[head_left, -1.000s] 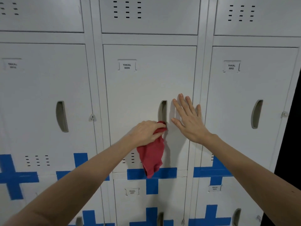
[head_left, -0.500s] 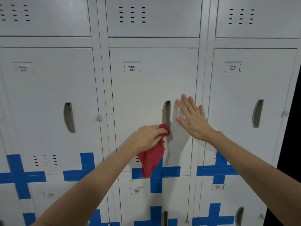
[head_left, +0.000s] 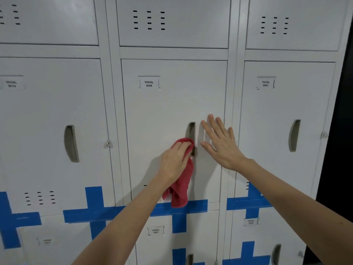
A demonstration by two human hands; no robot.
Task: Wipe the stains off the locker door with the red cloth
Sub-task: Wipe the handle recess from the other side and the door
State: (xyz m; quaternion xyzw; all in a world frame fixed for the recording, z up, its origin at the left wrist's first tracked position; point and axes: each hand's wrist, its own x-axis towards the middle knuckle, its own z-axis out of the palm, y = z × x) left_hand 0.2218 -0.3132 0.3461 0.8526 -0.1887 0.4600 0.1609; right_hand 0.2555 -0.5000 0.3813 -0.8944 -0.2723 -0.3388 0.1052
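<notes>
The white locker door (head_left: 168, 111) labelled YAKAL 0006 fills the middle of the view. My left hand (head_left: 174, 159) presses the red cloth (head_left: 183, 186) against the door at the lower end of its recessed handle (head_left: 191, 131); the rest of the cloth hangs down below my hand. My right hand (head_left: 221, 144) lies flat with fingers spread on the door's right edge, just right of the handle. I cannot make out any stains on the door.
Closed lockers stand left (head_left: 51, 131) and right (head_left: 286, 121), with more rows above and below. Blue tape crosses (head_left: 93, 209) mark the lower doors. A small latch (head_left: 108, 144) sticks out between the left and middle doors. A dark gap (head_left: 342, 131) borders the right side.
My left hand has slid the cloth up and slightly left over the lower end of the handle. My right hand stays flat on the door. The view has shifted a little.
</notes>
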